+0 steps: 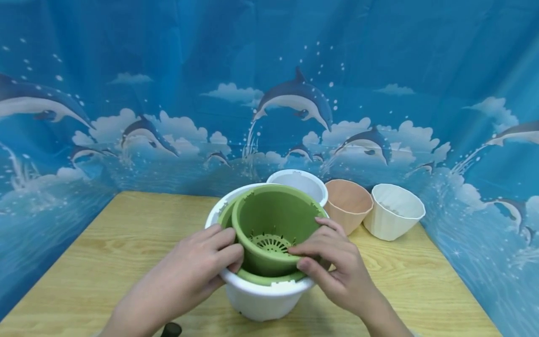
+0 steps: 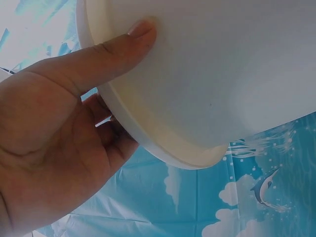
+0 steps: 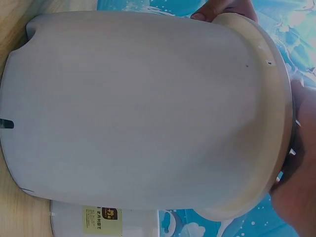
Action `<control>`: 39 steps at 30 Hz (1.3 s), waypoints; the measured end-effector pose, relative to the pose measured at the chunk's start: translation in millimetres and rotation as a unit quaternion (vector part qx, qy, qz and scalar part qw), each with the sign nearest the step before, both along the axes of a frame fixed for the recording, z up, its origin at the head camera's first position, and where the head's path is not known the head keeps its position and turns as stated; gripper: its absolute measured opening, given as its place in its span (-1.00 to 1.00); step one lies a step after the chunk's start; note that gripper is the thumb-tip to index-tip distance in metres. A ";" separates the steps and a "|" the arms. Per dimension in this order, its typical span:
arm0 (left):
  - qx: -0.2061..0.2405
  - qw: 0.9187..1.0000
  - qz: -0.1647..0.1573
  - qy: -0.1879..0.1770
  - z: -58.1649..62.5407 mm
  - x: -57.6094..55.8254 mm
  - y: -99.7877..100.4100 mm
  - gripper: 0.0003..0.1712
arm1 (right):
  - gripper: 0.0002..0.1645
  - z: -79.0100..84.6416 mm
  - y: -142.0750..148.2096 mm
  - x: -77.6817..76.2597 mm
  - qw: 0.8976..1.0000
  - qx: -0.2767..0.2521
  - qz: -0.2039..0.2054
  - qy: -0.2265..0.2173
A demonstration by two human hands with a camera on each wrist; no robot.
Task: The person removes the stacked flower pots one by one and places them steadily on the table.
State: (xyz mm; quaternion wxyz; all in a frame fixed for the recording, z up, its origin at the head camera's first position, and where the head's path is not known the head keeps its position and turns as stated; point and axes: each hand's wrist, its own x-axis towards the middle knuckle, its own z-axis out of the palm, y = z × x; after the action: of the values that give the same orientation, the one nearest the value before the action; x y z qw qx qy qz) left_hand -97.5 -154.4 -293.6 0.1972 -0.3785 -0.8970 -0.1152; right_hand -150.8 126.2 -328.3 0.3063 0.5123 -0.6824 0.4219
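Observation:
A white flower pot (image 1: 263, 304) stands upright near the table's front, with green pots nested in it. The smaller green flower pot (image 1: 271, 208), slotted at its bottom, sits tilted inside a wider green pot (image 1: 258, 279). My left hand (image 1: 198, 260) grips the white pot's rim on the left; in the left wrist view its thumb presses the outer wall while the fingers curl over the rim. With fingers inside and thumb outside, my right hand (image 1: 338, 262) pinches the smaller green pot's near right rim. Its fingertips are largely hidden in the right wrist view.
Behind stand another white pot (image 1: 296, 182), a peach faceted pot (image 1: 347, 206) and a cream faceted pot (image 1: 396, 213) in a row. A yellow label (image 3: 102, 220) shows on a white pot. Beyond the wooden table (image 1: 139, 224) hangs a blue dolphin-print curtain (image 1: 202, 61).

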 end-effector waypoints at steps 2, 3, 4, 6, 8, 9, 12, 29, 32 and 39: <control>0.001 1.000 0.002 0.001 0.0 0.1 0.0 -0.64 | -0.74 0.5 -0.3 0.4 1.000 -0.003 0.007 0.002; 0.001 1.000 0.003 0.002 0.1 0.1 0.0 -0.64 | -0.75 0.6 -0.3 0.6 1.000 -0.003 0.009 0.003; 0.002 1.000 0.004 0.002 0.0 0.1 0.1 -0.64 | -0.75 0.7 -0.4 0.6 1.000 -0.003 0.012 0.003; 0.002 1.000 0.005 0.003 -0.1 0.1 0.2 -0.63 | -0.74 0.7 -0.4 0.7 1.000 -0.003 0.012 0.004; 0.000 1.000 0.007 0.003 -0.3 0.3 0.4 -0.63 | -0.68 0.5 -0.5 0.4 1.000 -0.004 0.010 0.006; 0.000 1.000 0.007 0.003 -0.5 0.2 0.6 -0.63 | -0.64 0.3 -0.5 0.3 1.000 -0.005 0.008 0.008; 0.000 1.000 0.005 0.007 -1.2 -0.1 1.2 -0.63 | -0.61 -0.3 -0.9 0.7 1.000 -0.011 -0.002 0.017; 0.007 1.000 0.000 0.010 -3.1 1.2 0.7 -0.64 | -0.97 14.7 -5.1 4.2 0.986 -0.141 0.017 0.090; 0.008 1.000 -0.003 0.010 -2.7 1.5 0.0 -0.64 | -0.91 18.1 -7.7 5.7 0.980 -0.167 0.027 0.102; 0.005 1.000 -0.002 0.002 -1.7 0.8 0.2 -0.65 | -0.81 23.2 -10.8 6.9 0.967 -0.221 0.057 0.111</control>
State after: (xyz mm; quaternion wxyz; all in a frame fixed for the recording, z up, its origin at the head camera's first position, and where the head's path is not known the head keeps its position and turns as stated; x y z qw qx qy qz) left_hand -96.7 -154.2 -295.3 0.2003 -0.3793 -0.8955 -0.1190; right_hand -143.9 115.4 -305.1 0.4616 0.5137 -0.5033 0.5194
